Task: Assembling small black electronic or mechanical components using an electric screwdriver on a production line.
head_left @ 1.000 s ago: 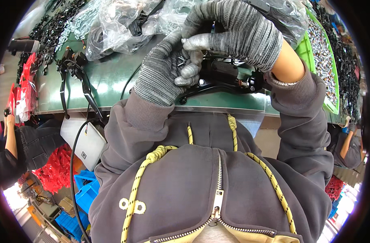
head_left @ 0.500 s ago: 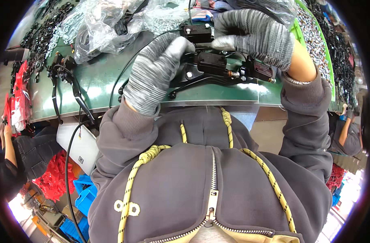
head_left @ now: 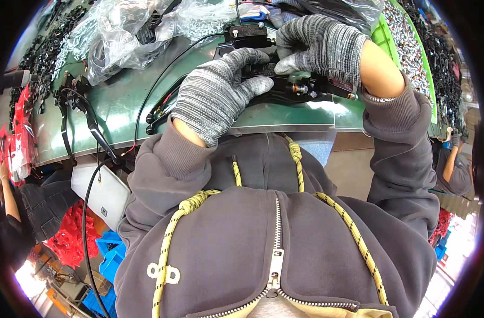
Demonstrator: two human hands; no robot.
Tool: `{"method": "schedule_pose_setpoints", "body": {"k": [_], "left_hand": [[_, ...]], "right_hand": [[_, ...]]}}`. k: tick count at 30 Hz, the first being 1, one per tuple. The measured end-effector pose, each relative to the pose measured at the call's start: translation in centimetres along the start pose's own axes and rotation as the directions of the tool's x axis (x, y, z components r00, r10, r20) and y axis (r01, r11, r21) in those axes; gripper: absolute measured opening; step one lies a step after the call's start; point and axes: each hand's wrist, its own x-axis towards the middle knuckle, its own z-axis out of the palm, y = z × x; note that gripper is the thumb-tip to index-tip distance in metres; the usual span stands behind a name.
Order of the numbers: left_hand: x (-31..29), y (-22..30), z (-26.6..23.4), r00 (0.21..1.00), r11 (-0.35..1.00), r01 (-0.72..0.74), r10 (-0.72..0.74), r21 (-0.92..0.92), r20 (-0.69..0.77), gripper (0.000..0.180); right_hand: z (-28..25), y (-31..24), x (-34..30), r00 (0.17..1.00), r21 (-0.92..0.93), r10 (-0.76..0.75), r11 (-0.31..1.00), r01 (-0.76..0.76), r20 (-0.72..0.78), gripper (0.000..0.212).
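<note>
Both hands wear grey striped knit gloves. My left hand (head_left: 218,93) has its fingers and thumb closed around the middle black brake lever assembly (head_left: 264,69), whose body is largely covered by the glove. My right hand (head_left: 324,50) is just right of it, fingers curled and thumb tip against the fingers; whatever it pinches is hidden. Beyond the left fingers lies another brake lever assembly (head_left: 248,35) with a boxy black body. A further black assembly (head_left: 334,87) with brass-coloured fittings sits below my right hand.
More black levers (head_left: 77,114) lie at the left on the green table (head_left: 122,100). Clear plastic bags (head_left: 125,40) are at the back. A green bin (head_left: 386,45) of small metal parts stands at right. People (head_left: 454,164) work on both sides.
My left hand has shifted right and its thumb has come down over the middle assembly, covering more of it. My right hand has moved slightly left.
</note>
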Motion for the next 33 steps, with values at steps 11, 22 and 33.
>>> {"method": "schedule_pose_setpoints", "body": {"k": [11, 22, 33], "left_hand": [[0.2, 0.1, -0.2, 0.997, 0.993, 0.059, -0.053, -0.103, 0.053, 0.040], [0.3, -0.2, -0.2, 0.997, 0.999, 0.049, -0.048, -0.008, 0.061, 0.038], [-0.1, 0.0, -0.1, 0.997, 1.000, 0.009, -0.011, 0.025, 0.077, 0.037]], "right_hand": [[2.3, 2.8, -0.4, 0.976, 0.253, -0.173, 0.946, 0.202, -0.133, 0.020], [4.6, 2.3, -1.4, 0.893, 0.042, -0.141, 0.984, 0.175, -0.427, 0.020], [6.7, 3.0, -2.1, 0.801, 0.106, -0.167, 0.956, 0.275, -0.575, 0.019]]}}
